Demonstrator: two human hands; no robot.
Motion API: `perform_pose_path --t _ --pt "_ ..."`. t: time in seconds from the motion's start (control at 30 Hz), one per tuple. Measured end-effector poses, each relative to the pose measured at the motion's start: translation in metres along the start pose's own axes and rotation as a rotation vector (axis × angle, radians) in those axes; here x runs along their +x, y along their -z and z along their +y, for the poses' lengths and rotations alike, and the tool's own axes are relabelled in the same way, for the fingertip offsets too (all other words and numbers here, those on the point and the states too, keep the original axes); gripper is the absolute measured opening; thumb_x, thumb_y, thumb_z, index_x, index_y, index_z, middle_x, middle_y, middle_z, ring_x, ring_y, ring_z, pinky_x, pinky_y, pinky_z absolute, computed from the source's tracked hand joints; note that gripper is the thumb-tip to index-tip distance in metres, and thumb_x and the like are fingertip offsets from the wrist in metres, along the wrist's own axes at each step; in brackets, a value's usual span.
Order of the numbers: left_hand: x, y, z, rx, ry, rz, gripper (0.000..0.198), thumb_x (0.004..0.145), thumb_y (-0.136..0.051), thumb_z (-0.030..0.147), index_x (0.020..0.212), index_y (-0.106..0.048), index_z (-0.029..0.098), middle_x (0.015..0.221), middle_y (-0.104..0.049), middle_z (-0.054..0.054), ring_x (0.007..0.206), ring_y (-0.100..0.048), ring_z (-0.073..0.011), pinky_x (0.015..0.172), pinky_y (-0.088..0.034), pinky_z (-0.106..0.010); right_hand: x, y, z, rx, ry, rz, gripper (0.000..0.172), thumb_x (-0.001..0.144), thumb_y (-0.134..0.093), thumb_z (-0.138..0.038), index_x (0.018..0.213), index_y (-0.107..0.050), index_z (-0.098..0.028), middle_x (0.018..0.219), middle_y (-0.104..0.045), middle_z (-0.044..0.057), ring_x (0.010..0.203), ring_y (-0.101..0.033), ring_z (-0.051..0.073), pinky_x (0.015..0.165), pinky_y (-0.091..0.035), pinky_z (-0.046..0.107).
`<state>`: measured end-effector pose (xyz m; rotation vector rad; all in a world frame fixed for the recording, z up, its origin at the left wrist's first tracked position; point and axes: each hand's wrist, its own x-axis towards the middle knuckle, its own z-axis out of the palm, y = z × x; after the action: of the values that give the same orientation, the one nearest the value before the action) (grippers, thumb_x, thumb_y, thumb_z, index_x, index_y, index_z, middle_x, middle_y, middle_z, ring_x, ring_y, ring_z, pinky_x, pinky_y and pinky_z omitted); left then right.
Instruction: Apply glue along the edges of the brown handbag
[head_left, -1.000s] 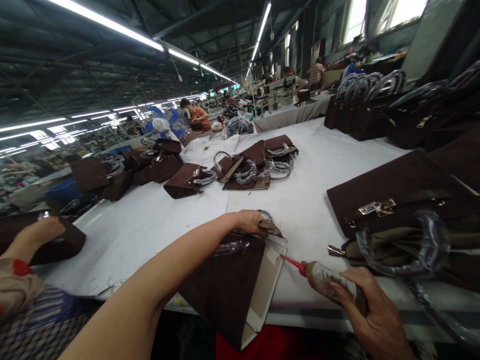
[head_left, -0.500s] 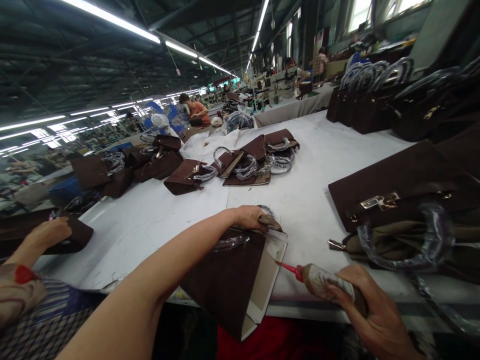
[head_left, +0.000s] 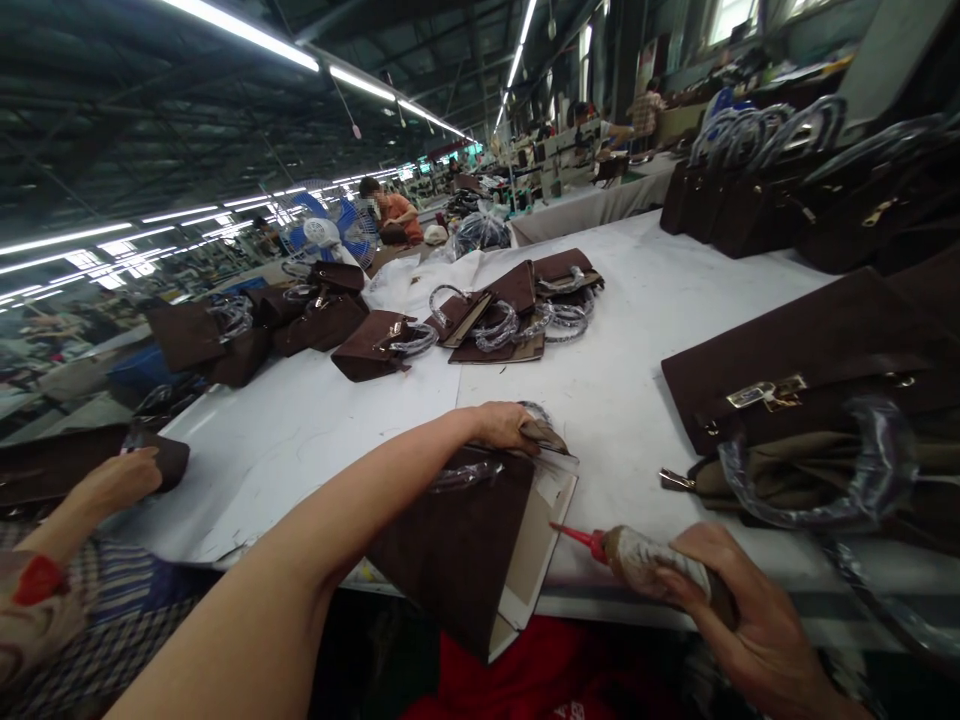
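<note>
My left hand is closed on the upper edge of a dark brown handbag, gripping a flap of its material. The bag lies tilted over the table's front edge, its pale inner side panel facing right. Plastic-wrapped handles show beside my left wrist. In my right hand is a glue bottle with a red nozzle, its fingers wrapped round the stained body. The nozzle's tip is at the edge of the pale panel; whether it touches cannot be told.
Brown handbags lie mid-table, with more at the left. A large brown bag with gold hardware lies at right, below a row of standing bags. A co-worker's hand works at far left. A blue fan stands behind.
The view has shifted slightly. The co-worker's hand at left has moved a little. My hands keep their holds, and the nozzle stays near the panel edge.
</note>
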<state>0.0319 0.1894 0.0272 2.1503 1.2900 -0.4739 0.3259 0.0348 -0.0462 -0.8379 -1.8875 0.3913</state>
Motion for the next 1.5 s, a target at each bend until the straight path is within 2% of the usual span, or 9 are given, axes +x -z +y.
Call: perform_pose_path --t 0.2,0.33,0.5,0.67,0.77,0.97,1.13,1.3,1.5 --pt "0.0 -0.001 -0.001 -0.016 -0.004 0.012 0.027 0.088 -0.073 0.033 0.114 -0.078 0.027 0.088 -0.074 0.003 0.078 -0.065 -0.0133 0.07 -0.045 -0.019 0.0 0.0 0.0 -0.053 -0.002 0.096 0.008 0.097 -0.062 -0.025 0.105 -0.061 -0.023 0.084 -0.063 0.004 0.072 -0.065 0.019 0.066 -0.055 0.028" --pt "0.001 -0.003 -0.003 -0.03 -0.016 0.014 0.028 0.088 -0.073 0.033 0.116 -0.077 0.03 0.089 -0.074 0.005 0.077 -0.065 -0.0116 0.071 -0.044 -0.018 0.002 0.0 -0.003 0.037 0.047 -0.036 0.008 0.099 -0.058 -0.021 0.106 -0.06 -0.023 0.08 -0.062 0.003 0.07 -0.064 0.018 0.06 -0.054 0.026" --pt "0.002 -0.003 -0.004 -0.005 0.018 0.028 0.023 0.087 -0.074 0.037 0.107 -0.08 0.026 0.082 -0.072 0.003 0.074 -0.064 -0.0129 0.066 -0.043 -0.019 0.007 0.001 -0.002 -0.051 0.086 0.06 0.014 0.096 -0.061 -0.016 0.109 -0.061 -0.022 0.082 -0.062 0.004 0.069 -0.062 0.019 0.063 -0.054 0.03" --pt "0.002 -0.003 -0.003 0.0 0.002 0.017 0.028 0.087 -0.074 0.038 0.113 -0.078 0.03 0.086 -0.074 0.004 0.078 -0.066 -0.0128 0.069 -0.044 -0.018 0.011 0.004 -0.003 0.038 0.155 -0.062 0.022 0.094 -0.062 -0.01 0.113 -0.061 -0.021 0.082 -0.06 0.003 0.069 -0.06 0.018 0.06 -0.053 0.028" --pt "0.002 -0.002 -0.003 0.008 0.01 0.019 0.026 0.087 -0.074 0.038 0.11 -0.079 0.027 0.087 -0.074 0.002 0.079 -0.066 -0.0138 0.068 -0.044 -0.019 0.013 0.007 -0.002 -0.016 0.165 -0.018 0.026 0.091 -0.064 -0.009 0.114 -0.062 -0.022 0.083 -0.062 0.004 0.07 -0.06 0.018 0.062 -0.054 0.03" --pt "0.002 -0.002 -0.003 -0.003 -0.008 0.011 0.027 0.088 -0.074 0.036 0.114 -0.078 0.029 0.091 -0.075 0.003 0.08 -0.067 -0.0132 0.069 -0.045 -0.018 0.015 0.007 0.001 0.058 0.123 -0.066 0.021 0.094 -0.061 -0.012 0.111 -0.063 -0.023 0.081 -0.063 0.002 0.069 -0.063 0.018 0.06 -0.055 0.028" --pt "0.001 -0.001 -0.002 -0.013 -0.015 0.004 0.028 0.089 -0.073 0.034 0.116 -0.077 0.028 0.092 -0.075 0.003 0.081 -0.067 -0.0134 0.071 -0.045 -0.018 0.01 0.005 0.003 -0.024 0.099 0.033 0.016 0.095 -0.063 -0.016 0.109 -0.062 -0.023 0.082 -0.063 0.003 0.071 -0.062 0.018 0.062 -0.054 0.028" --pt "0.001 -0.001 -0.002 -0.027 -0.023 -0.007 0.029 0.09 -0.071 0.032 0.118 -0.076 0.029 0.094 -0.075 0.005 0.081 -0.066 -0.0121 0.073 -0.046 -0.017 0.0 0.004 -0.005 0.111 0.11 -0.117 0.024 0.095 -0.06 -0.011 0.116 -0.062 -0.021 0.084 -0.063 0.003 0.072 -0.063 0.017 0.061 -0.056 0.026" --pt "-0.001 0.0 0.001 -0.019 0.012 0.003 0.023 0.088 -0.072 0.033 0.109 -0.078 0.024 0.09 -0.074 0.002 0.078 -0.065 -0.0132 0.069 -0.045 -0.019 -0.003 0.004 -0.009 0.054 0.098 -0.039 0.021 0.094 -0.062 -0.014 0.112 -0.064 -0.023 0.081 -0.065 0.004 0.069 -0.064 0.019 0.059 -0.057 0.029"
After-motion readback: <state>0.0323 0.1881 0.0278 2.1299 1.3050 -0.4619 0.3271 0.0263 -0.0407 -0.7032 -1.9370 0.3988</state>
